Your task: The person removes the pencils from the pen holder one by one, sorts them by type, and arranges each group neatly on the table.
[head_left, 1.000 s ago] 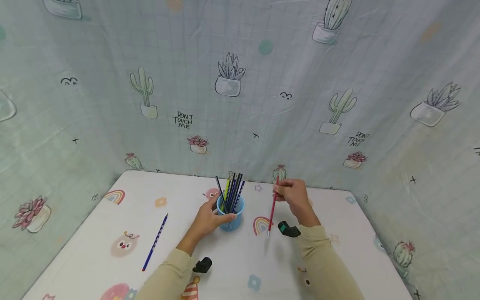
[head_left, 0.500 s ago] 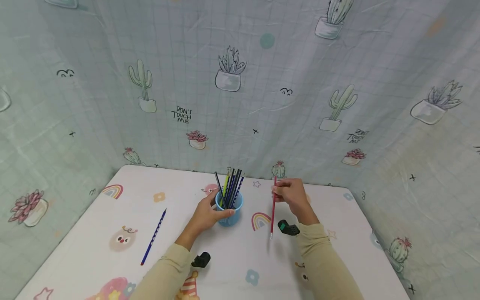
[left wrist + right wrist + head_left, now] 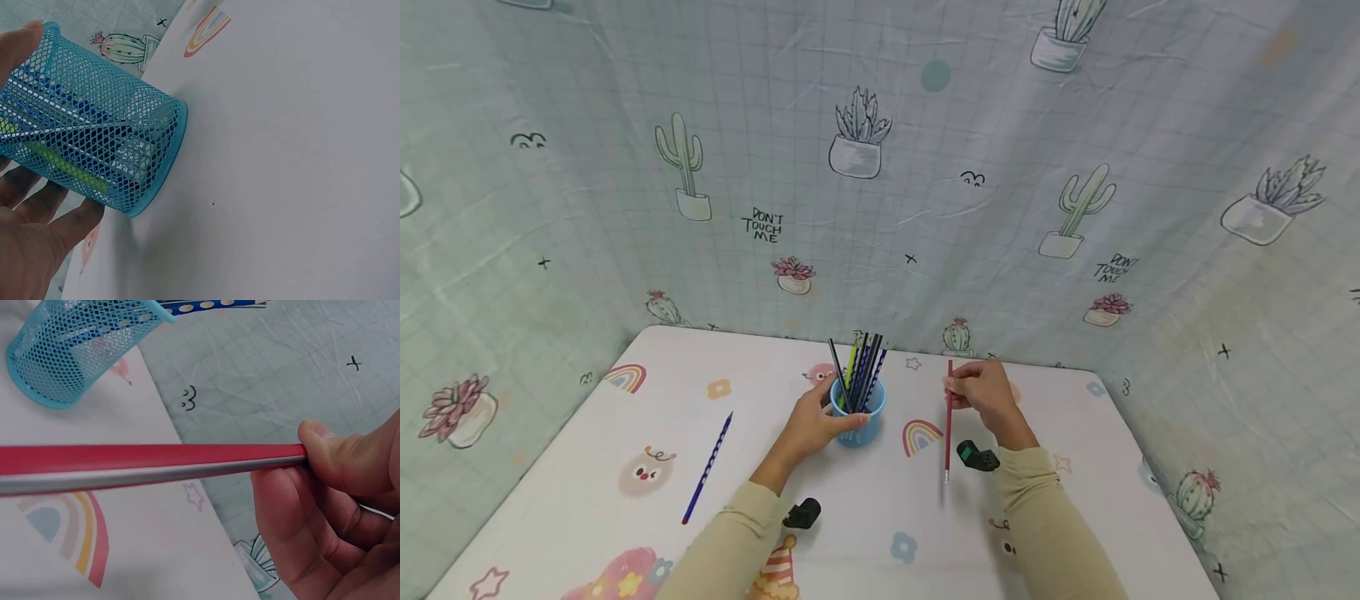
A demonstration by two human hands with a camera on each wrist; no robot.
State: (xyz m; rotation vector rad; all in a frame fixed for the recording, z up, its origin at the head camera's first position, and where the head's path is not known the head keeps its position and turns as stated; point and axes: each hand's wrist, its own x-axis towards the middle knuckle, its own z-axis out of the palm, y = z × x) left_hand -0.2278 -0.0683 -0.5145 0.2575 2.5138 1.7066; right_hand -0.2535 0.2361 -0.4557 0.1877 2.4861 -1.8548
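Red finish with a silver band along its length covers the pencil (image 3: pixel 948 435), pinched near its upper end by the right hand (image 3: pixel 988 393); thumb and fingers close to the thickness of the shaft. The pencil stands nearly upright over the worktop (image 3: pixel 857 533), to the right of the cup (image 3: pixel 860 433) and apart from it, pale tip downward. The left hand (image 3: pixel 811 427) grips the cup, fingers spread to its width and curved against the wall, thumb at the rim. Light blue mesh with diamond openings forms the round wall above a solid base ring; the base appears to rest on the worktop, though shadow obscures the contact. Dark and yellow-green pencils (image 3: pixel 863 371) lean inside. One blue, pale-spotted pencil (image 3: pixel 707 468) lies on the smooth white worktop, left of the left hand.
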